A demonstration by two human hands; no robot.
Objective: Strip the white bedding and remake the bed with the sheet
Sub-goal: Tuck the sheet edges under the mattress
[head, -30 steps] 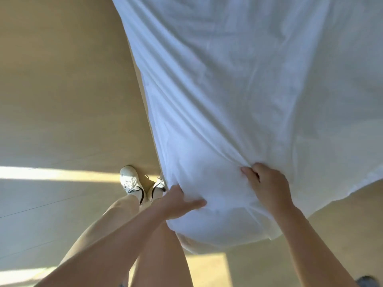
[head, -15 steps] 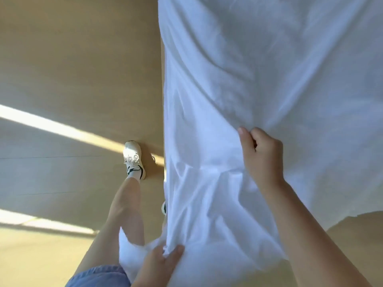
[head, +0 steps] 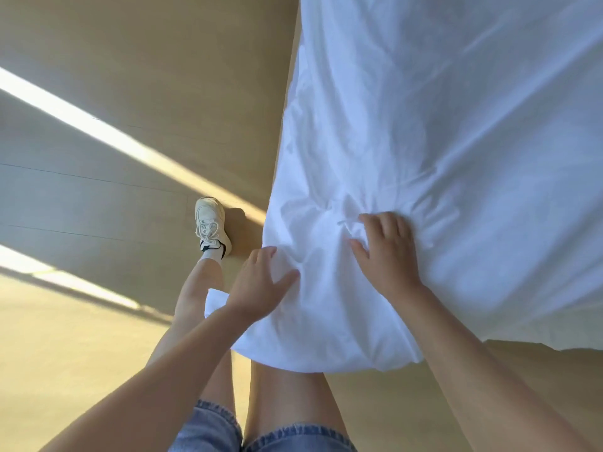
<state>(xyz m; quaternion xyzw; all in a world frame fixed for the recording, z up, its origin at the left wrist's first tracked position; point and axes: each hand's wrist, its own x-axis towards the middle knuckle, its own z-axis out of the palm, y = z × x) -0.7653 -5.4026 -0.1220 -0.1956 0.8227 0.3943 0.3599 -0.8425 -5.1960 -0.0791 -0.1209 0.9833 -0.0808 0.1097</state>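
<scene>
Indoors, over a pale wood-look floor crossed by two slanting bands of sunlight. On the right, the bed, hidden under the white sheet that fills that side of the view. Long run of the sheet from the near corner at bottom centre up and away toward the top right; left edge nearly straight up the frame, near edge slanting off to the right. Cloth draped over the near corner, hanging in a rounded fold above bare knees. Left hand laid flat on the corner's left side, fingers loose and spread, thumb pressing the cloth, grasping nothing. Right hand near it on top, fingers curled into a bunch of cloth, creases fanning out from the grip. One white shoe on the floor beside the bed; denim shorts at the bottom edge.
</scene>
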